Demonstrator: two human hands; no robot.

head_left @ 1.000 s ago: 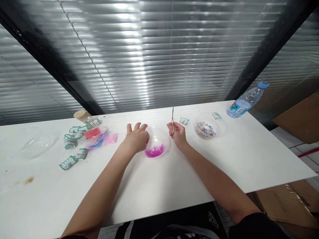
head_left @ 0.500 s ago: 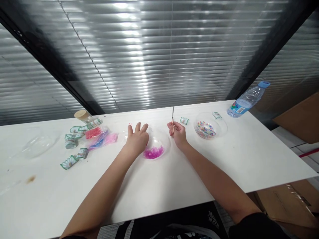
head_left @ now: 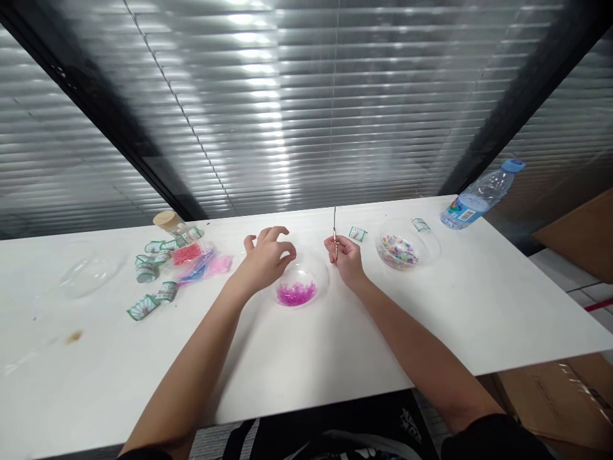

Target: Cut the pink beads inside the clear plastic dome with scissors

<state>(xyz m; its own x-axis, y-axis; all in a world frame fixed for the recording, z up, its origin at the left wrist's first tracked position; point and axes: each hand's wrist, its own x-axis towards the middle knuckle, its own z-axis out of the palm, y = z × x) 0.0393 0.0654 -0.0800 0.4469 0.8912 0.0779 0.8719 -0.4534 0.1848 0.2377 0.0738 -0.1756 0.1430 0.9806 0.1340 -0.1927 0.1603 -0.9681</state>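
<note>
1. Landmark: the clear bowl [head_left: 320, 273] stands on the white table [head_left: 306, 364]. All positions below refer to it. Loose purple pieces [head_left: 297, 294] lie along its near side.
2. Writing: the water bottle [head_left: 479, 193], far to the right of the landmark, carries a blue label [head_left: 463, 211] with a barcode; its print is too small to read. White lettering [head_left: 410, 425] on the dark clothing, nearer the person than the landmark, is likewise not legible.
3. Labels: green-and-white packets [head_left: 143, 307] lie in a loose group to the left of the landmark. A single packet [head_left: 357, 234] lies beyond it and to the right. No brand can be made out on these.
4. Tool: the slender metal tool [head_left: 334, 236] is just beyond the landmark's right side. Its long axis runs nearly vertical in view; the thin grey end points up, toward the blinds [head_left: 306, 128], and the rose-gold end lies at the fingers.
5. Right hand [head_left: 349, 260]: closed on the rose-gold end of the tool, beside the landmark's right rim.
6. Left hand [head_left: 263, 263]: at the landmark's left rim, outer fingers spread, thumb and forefinger curled near each other. Whether they pinch anything cannot be told.
</note>
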